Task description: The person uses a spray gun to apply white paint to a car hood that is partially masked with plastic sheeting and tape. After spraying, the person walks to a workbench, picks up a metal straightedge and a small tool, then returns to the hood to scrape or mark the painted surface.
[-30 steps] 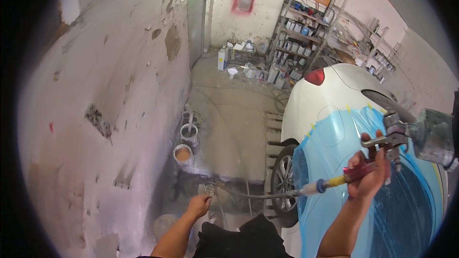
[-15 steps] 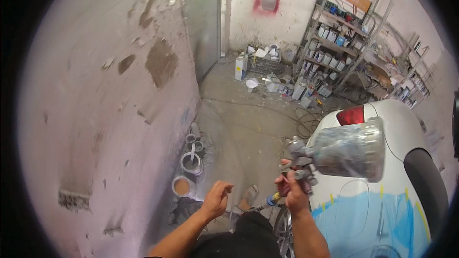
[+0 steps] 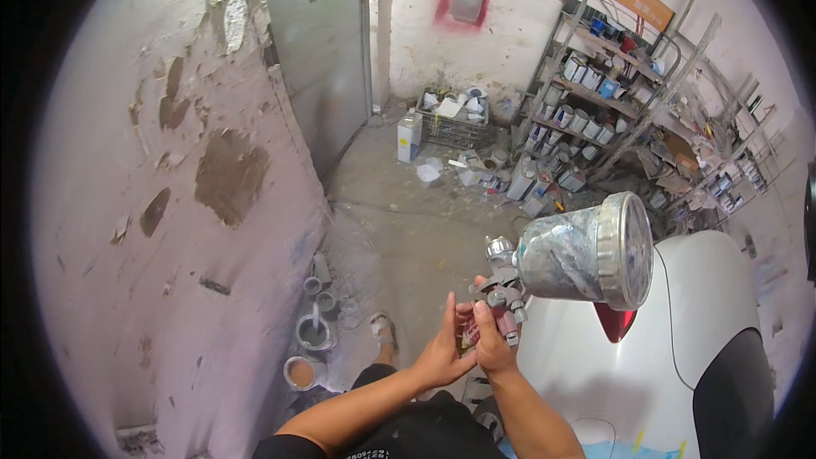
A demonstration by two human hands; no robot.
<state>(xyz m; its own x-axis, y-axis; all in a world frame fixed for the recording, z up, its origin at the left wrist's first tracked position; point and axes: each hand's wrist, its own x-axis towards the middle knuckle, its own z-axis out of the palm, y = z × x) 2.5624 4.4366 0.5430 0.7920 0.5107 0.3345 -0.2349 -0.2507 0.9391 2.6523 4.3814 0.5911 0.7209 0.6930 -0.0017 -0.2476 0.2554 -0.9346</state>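
The step in hand looks like a check or adjustment of the spray gun [image 3: 501,297] — held up near the person, just left of the white car [image 3: 680,357]. Its paint cup [image 3: 586,251] tilts toward the right. The right hand [image 3: 491,342] is closed around the gun's grip. The left hand [image 3: 442,348] lies nearly flat, fingers extended, touching the grip's lower end. Any next move calls for a steady right-hand hold — the cup looks top-heavy.
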